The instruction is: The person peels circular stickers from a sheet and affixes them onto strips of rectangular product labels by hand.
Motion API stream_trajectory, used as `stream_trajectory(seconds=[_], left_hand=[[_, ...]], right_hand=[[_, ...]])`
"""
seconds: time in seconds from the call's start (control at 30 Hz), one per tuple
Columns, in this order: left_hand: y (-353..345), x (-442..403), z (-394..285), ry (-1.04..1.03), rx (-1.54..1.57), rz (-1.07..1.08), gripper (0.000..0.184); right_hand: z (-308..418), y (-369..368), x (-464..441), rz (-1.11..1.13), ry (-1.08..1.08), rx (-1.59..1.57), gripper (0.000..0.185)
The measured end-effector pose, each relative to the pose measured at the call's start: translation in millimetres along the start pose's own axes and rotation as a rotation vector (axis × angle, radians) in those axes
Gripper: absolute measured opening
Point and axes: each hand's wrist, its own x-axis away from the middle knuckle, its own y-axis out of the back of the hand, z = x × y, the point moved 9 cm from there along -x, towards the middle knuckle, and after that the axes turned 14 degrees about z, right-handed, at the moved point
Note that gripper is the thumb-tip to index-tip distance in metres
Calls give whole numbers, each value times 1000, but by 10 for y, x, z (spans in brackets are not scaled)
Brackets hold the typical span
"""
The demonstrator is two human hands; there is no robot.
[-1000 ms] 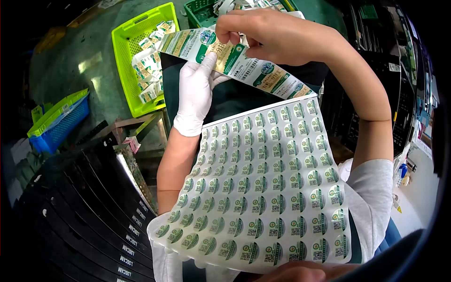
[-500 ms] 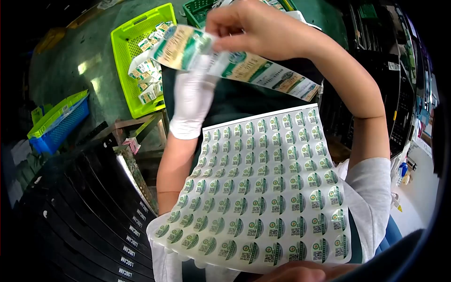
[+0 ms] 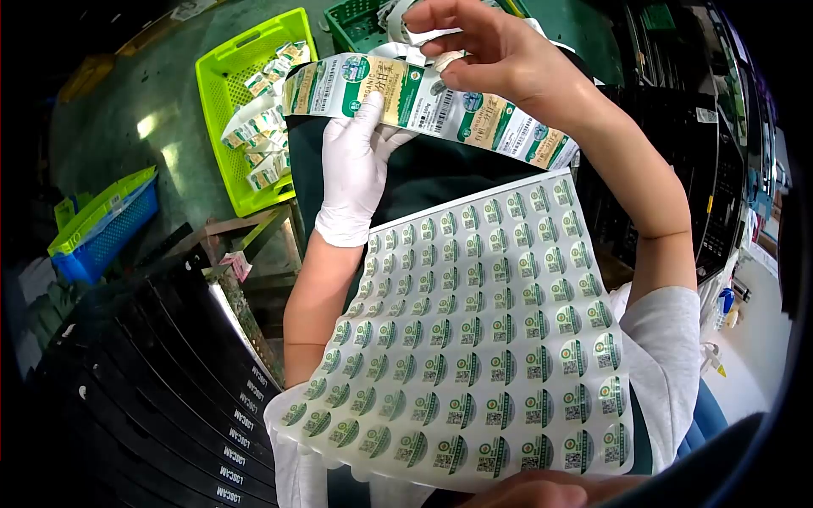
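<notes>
My left hand (image 3: 354, 165), in a white glove, grips a strip of printed labels (image 3: 411, 89), with its thumb pressed on the front. The strip is green, cream and white with barcodes, and it stretches to the right under my right forearm. Just above the strip is my bare right hand (image 3: 500, 59), its fingers spread and curved. Something whitish shows at a fingertip, but I cannot make out what it is. Across my lap lies a sheet of round stickers (image 3: 474, 317), green and white with square codes in rows.
A lime-green crate (image 3: 222, 161) at the upper left contains folded label strips (image 3: 264, 135). Behind my hands is a dark green crate (image 3: 351, 19). Black stacked crates (image 3: 169, 372) stand at the lower left, near a blue and green basket (image 3: 106, 220).
My right hand has come off the strip and risen, its fingers spreading. My left hand now holds the strip flatter, with the labels facing me.
</notes>
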Motion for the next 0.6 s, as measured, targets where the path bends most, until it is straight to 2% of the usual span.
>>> stream_trajectory(seconds=[0.13,0.23,0.33,0.43,0.57,0.6], left_hand=[[9,18,18,8,5,-13,31],[-10,28,12,5,2,-5,31],[-29,23,23,0,15,11,32],[-66,23,32,-9,62,35,32],[-65,29,2,-35,109,45,30],[-75,31,-20,-45,118,41,30]], right_hand=[[-31,-19,-51,1,6,124,51],[-34,-19,-93,9,-18,323,58],[-43,-35,-78,-169,239,625,41],[-82,-72,-92,-130,213,647,49],[57,33,-1,-292,354,836,49],[6,87,-12,-287,332,767,46]])
